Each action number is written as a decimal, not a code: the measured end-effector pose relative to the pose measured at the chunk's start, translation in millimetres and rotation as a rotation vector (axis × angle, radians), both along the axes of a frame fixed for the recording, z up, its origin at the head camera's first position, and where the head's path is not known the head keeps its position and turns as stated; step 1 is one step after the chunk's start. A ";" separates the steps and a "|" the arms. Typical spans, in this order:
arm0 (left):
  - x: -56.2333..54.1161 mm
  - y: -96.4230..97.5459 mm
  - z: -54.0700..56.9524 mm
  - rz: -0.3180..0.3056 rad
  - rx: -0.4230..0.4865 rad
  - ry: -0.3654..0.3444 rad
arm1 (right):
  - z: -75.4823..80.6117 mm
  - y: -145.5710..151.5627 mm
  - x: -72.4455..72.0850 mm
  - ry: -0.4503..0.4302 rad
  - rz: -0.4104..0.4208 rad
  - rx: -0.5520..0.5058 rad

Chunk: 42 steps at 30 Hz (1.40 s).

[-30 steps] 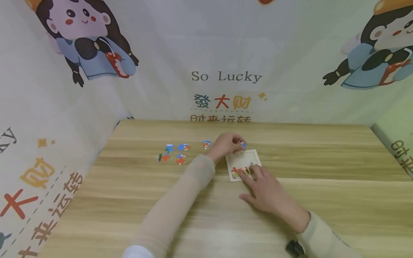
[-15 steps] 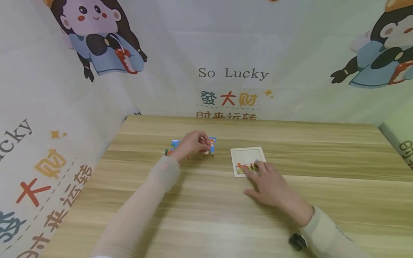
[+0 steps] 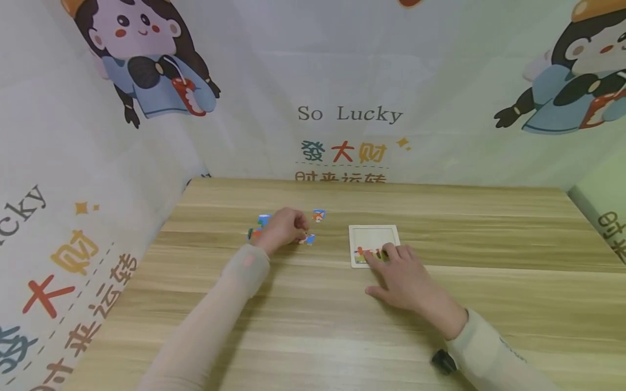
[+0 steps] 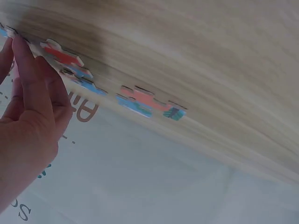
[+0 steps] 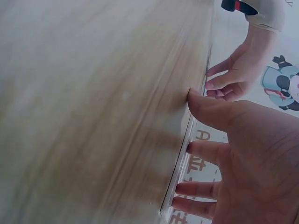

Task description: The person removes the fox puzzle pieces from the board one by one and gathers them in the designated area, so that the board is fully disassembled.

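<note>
My left hand point(image 3: 283, 231) pinches a small blue-and-white jigsaw piece point(image 3: 310, 239) between thumb and index finger, low over the table. Just beyond it lies a jigsaw piece with a fox face point(image 3: 319, 215). More pieces, one blue point(image 3: 264, 219) and one red and green point(image 3: 254, 234), show beside the left wrist; others there are hidden by the hand. The left wrist view shows red and blue pieces point(image 4: 65, 56) flat near the fingers. My right hand point(image 3: 406, 279) rests with extended fingertips on the assembled bottom strip point(image 3: 362, 256) inside the pale square puzzle tray point(image 3: 351, 244).
The wooden table point(image 3: 489, 228) runs back to a printed cloth backdrop point(image 3: 352, 70), with more cloth along the left and right sides. A black device point(image 3: 443, 361) sits at the right wrist.
My left hand has moved left from above the tray to the loose pieces, carrying the blue piece past the fox-face piece. The right hand stays on the tray.
</note>
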<state>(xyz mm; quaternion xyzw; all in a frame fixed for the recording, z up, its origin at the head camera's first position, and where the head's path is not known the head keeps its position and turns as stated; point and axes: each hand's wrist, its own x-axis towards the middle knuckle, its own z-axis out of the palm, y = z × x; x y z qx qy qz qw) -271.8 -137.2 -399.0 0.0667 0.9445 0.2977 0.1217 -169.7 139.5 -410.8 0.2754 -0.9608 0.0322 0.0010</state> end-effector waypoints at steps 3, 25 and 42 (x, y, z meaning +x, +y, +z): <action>1.5 3.9 3.1 -0.010 -0.041 0.022 | -1.3 0.8 -2.5 -0.005 -0.007 -0.001; 22.3 93.6 -1.0 -0.294 -0.294 0.118 | -3.2 16.0 -6.4 -0.060 0.024 -0.098; 23.4 93.6 -1.5 -0.186 0.131 -0.039 | 1.0 17.5 -3.1 -0.122 0.070 -0.120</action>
